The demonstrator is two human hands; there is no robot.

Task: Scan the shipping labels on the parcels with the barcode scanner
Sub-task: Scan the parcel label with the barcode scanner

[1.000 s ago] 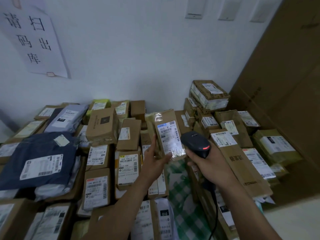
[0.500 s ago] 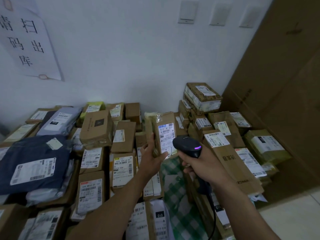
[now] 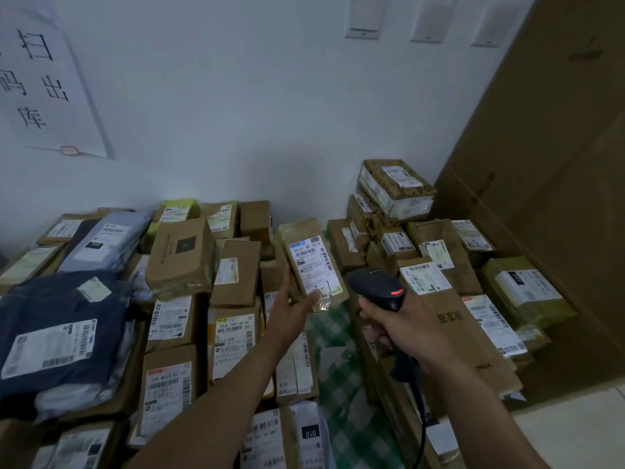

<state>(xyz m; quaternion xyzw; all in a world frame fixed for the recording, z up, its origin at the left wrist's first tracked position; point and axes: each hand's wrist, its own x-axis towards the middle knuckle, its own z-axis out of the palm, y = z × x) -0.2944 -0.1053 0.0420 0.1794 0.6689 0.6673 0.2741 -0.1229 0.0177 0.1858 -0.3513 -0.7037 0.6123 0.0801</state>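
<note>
Left hand (image 3: 291, 313) grips one parcel (image 3: 313, 265) beside the right hand (image 3: 406, 323) clutching the scanner (image 3: 377, 287), many parcels around apparently unscanned.

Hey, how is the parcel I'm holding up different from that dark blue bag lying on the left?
The held parcel is a brown box; the dark blue bag is a soft, wrinkled mailer. The parcel is held up, tilted, in the left hand, while the bag lies flat. The parcel's label is brightly lit beside the scanner; the bag's label is dim. Both carry a white barcode label.
</note>
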